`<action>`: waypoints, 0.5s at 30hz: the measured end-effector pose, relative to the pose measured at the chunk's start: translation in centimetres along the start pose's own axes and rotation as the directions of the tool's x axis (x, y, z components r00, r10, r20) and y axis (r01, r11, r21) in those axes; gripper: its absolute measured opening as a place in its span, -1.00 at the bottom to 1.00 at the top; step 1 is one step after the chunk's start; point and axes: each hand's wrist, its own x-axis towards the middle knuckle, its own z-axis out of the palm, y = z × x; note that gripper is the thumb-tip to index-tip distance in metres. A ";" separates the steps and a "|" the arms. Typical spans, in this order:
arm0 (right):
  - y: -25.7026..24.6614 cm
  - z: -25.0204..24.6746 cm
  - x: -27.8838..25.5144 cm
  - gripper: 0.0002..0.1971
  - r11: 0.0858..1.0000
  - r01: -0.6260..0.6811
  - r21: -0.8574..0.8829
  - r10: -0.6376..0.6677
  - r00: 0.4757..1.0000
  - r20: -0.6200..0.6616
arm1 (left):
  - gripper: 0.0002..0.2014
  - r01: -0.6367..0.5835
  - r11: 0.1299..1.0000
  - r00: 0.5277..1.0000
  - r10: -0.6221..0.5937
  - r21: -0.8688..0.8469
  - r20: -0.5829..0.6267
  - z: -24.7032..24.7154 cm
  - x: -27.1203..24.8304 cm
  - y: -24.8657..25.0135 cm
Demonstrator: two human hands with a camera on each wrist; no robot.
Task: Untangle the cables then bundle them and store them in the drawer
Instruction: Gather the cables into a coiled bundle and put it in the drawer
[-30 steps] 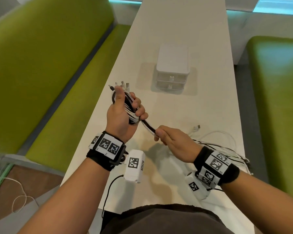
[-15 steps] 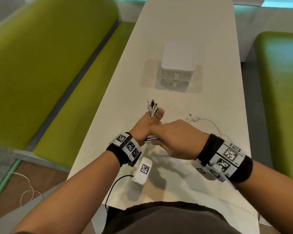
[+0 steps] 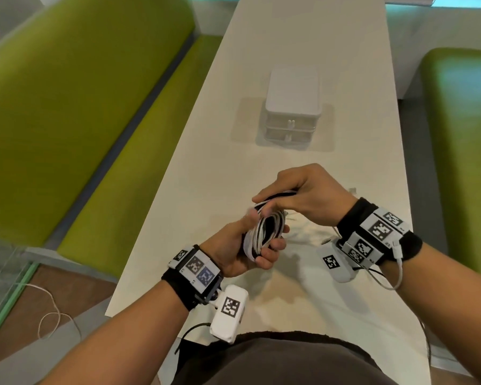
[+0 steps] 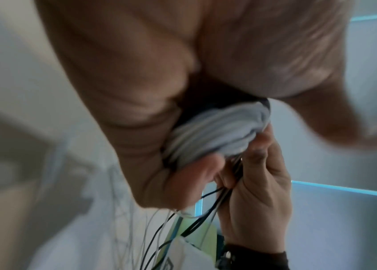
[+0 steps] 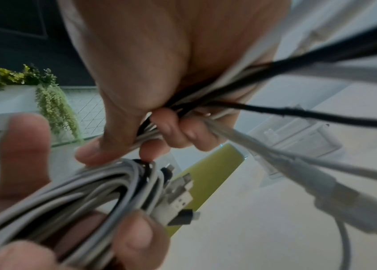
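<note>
Cable coil: the bundle of white and black cables [image 3: 264, 234] was wound into loops and held up over the table [image 3: 303, 51], on the near side of the drawer unit [image 3: 292, 107] and well apart from it.
Coil up close: in the right wrist view the loops [image 5: 95, 184] were mostly white with a few black strands, and a handful of plug ends [image 5: 178, 197] poked out together at one side.
Left hand: the left hand [image 3: 239, 251] had fingers and thumb curled round the coil, so pretty clearly gripping it from below.
Right hand: the right hand [image 3: 303, 195] sat just above the coil, nearer the drawer unit, fingers clenched on the loose strands [image 5: 275, 109] running off the top of the loops.
Loose tails: those strands, white and black, trailed away from the right hand [image 5: 159, 76] toward the person; where they ended couldn't be made out.
Left wrist view: blurry, but it showed the coil [image 4: 217, 133] squeezed in the left palm and the right hand [image 4: 257, 191] pinching thin cables beside it.
Drawer unit: small, white, two stacked drawers, both shut, standing mid-table.
Benches: green benches [image 3: 81, 120] ran along both sides of the table.
</note>
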 end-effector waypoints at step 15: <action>0.9 -0.6 -1.1 -0.89 0.989 -0.115 -0.088 0.095 0.975 -0.200 | -0.66 -0.204 0.956 0.920 0.261 0.211 -0.291 -0.3 -0.7 1.6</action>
